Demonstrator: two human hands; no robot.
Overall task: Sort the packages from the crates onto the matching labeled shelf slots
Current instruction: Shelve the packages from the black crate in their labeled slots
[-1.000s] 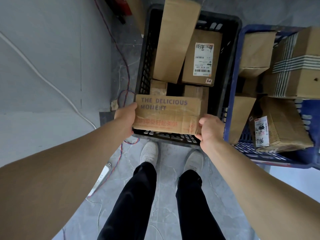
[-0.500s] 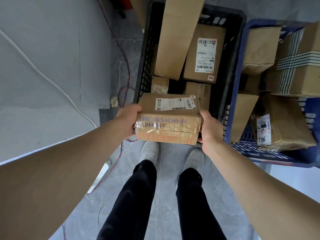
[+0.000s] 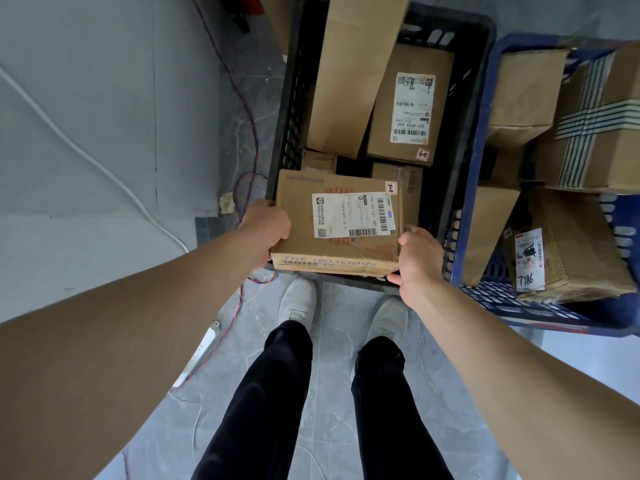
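Note:
I hold a flat cardboard box (image 3: 298,216) printed "THE DELICIOUS MOMENT" over the near edge of the black crate (image 3: 284,133). Its top face shows a white shipping label and a small "1-1" sticker at the far right corner. My left hand (image 3: 266,225) grips the box's left side and my right hand (image 3: 417,258) grips its right near corner. Several more cardboard boxes lie inside the black crate, one with a white label (image 3: 412,109). No shelf is in view.
A blue crate (image 3: 467,209) stands to the right, holding several boxes, one marked "7786" (image 3: 568,247). A grey wall with a white cable (image 3: 86,150) is on the left. Red and blue wires (image 3: 242,188) trail on the grey floor beside my feet (image 3: 298,299).
The box has been lifted out of the black crate and tilted toward me, so its labelled top face now shows. Both hands kept their hold on its sides.

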